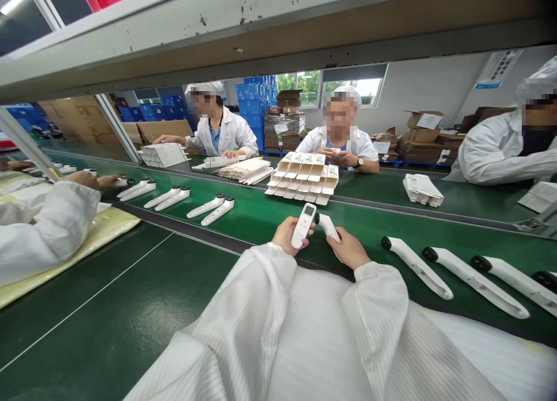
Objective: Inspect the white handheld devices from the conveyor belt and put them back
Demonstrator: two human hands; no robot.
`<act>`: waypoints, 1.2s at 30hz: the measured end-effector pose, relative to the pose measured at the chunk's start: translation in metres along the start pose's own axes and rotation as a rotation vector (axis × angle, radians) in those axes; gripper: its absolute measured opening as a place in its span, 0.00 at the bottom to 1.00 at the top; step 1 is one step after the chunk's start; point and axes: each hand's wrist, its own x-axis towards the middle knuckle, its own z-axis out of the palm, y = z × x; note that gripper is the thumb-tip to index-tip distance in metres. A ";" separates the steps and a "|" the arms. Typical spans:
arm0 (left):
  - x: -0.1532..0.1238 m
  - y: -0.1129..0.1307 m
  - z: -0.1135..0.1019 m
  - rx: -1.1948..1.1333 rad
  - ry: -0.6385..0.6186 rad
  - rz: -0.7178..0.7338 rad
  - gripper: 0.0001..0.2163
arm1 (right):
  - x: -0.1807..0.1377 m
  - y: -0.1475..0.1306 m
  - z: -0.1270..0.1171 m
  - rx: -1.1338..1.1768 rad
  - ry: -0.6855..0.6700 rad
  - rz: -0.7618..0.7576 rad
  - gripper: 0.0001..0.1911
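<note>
My left hand (286, 234) is closed around a white infrared thermometer (304, 226), held upright with its dark screen and front face turned towards me. Just to the right, my right hand (349, 248) grips a second white thermometer (327, 226), whose black sensor end points left towards the first one. Both hands are over the near side of the green conveyor belt (256, 227). Right of my right hand, a thermometer (418, 266) lies on the belt with its black end to the upper left, and several more lie beyond it.
Pairs of thermometers (217, 209) lie on the belt to the left, near a co-worker's sleeve (65, 221). Stacked open white boxes (302, 177) stand across the belt. Several co-workers sit opposite. A metal shelf (235, 38) spans overhead. Flat cartons (246, 170) lie beside the boxes.
</note>
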 end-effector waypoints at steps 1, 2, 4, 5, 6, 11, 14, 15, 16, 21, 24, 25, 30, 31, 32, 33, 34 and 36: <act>-0.001 -0.003 0.004 0.017 0.007 0.000 0.14 | 0.000 0.001 0.000 -0.090 0.039 -0.030 0.16; -0.002 -0.006 0.007 0.039 0.020 0.004 0.14 | 0.000 0.001 -0.001 -0.140 0.085 -0.069 0.18; -0.004 -0.011 0.013 0.076 0.057 0.003 0.13 | -0.002 -0.002 -0.001 -0.128 0.190 -0.166 0.19; -0.004 -0.013 0.015 0.086 0.072 0.001 0.12 | -0.003 -0.005 0.000 -0.064 0.225 -0.213 0.18; -0.005 -0.016 0.017 0.085 0.077 0.014 0.10 | -0.004 -0.008 0.001 0.047 0.226 -0.250 0.18; -0.004 -0.023 0.017 0.028 0.004 0.176 0.09 | -0.010 -0.021 0.005 0.617 -0.044 -0.220 0.23; -0.001 -0.024 0.014 0.035 -0.011 0.196 0.09 | -0.013 -0.024 0.003 0.818 -0.152 -0.140 0.22; 0.000 -0.024 0.013 0.037 -0.015 0.202 0.08 | -0.014 -0.024 0.002 0.879 -0.176 -0.109 0.21; 0.000 -0.023 0.013 0.035 -0.014 0.205 0.07 | -0.015 -0.024 0.001 0.920 -0.188 -0.083 0.20; -0.001 -0.019 0.012 -0.002 0.078 0.142 0.05 | -0.015 -0.023 0.000 0.957 -0.194 -0.023 0.16; -0.001 -0.015 0.010 0.004 0.152 0.129 0.06 | -0.015 -0.023 0.001 0.927 -0.217 0.020 0.13; 0.000 -0.013 0.008 0.007 0.170 0.133 0.06 | -0.014 -0.022 0.002 0.893 -0.223 0.048 0.13; 0.001 -0.009 0.004 0.024 0.210 0.154 0.05 | -0.007 -0.012 0.005 0.447 -0.170 0.052 0.14; 0.001 -0.009 0.004 0.029 0.211 0.155 0.05 | -0.006 -0.009 0.005 0.294 -0.134 0.009 0.14; 0.001 -0.009 0.004 0.035 0.210 0.154 0.05 | -0.005 -0.007 0.006 0.136 -0.097 -0.039 0.16; 0.001 -0.009 0.004 0.042 0.208 0.152 0.06 | -0.004 -0.006 0.006 -0.009 -0.064 -0.085 0.18; 0.002 -0.009 0.004 0.048 0.206 0.151 0.06 | -0.004 -0.005 0.007 -0.129 -0.041 -0.128 0.19; 0.003 -0.009 0.003 0.062 0.207 0.153 0.06 | -0.005 -0.006 0.007 -0.281 -0.014 -0.185 0.21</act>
